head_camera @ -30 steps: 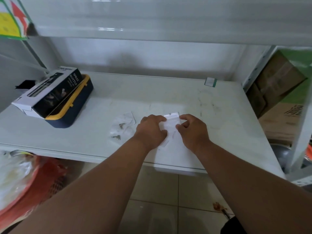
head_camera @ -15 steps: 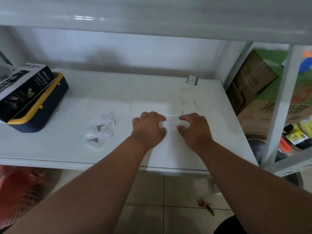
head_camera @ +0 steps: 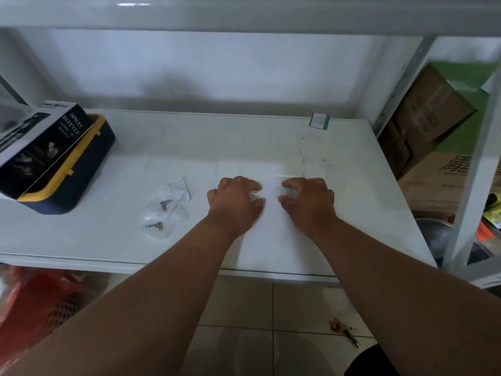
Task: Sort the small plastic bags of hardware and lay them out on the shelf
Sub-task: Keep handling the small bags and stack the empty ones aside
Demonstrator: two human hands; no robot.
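Note:
Both my hands rest knuckles-up on the white shelf [head_camera: 352,213], near its middle. My left hand [head_camera: 235,202] and my right hand [head_camera: 309,202] each curl their fingertips onto a clear small plastic bag [head_camera: 271,185] that lies flat between them and is barely visible against the white. What is inside this bag cannot be made out. To the left of my left hand lies a loose cluster of clear bags [head_camera: 165,207], two of them showing small metal parts.
A black spray-bottle box [head_camera: 40,142] leans on a navy and yellow case [head_camera: 81,172] at the shelf's left end. A small green-edged label [head_camera: 320,121] sits at the back right. Cardboard boxes [head_camera: 431,118] and a shelf post [head_camera: 471,172] stand right; an upper shelf [head_camera: 244,12] hangs overhead.
My hands have lowered the bag flat onto the shelf and drawn slightly apart. The view has shifted to the right, so the boxes on the left sit nearer the frame edge.

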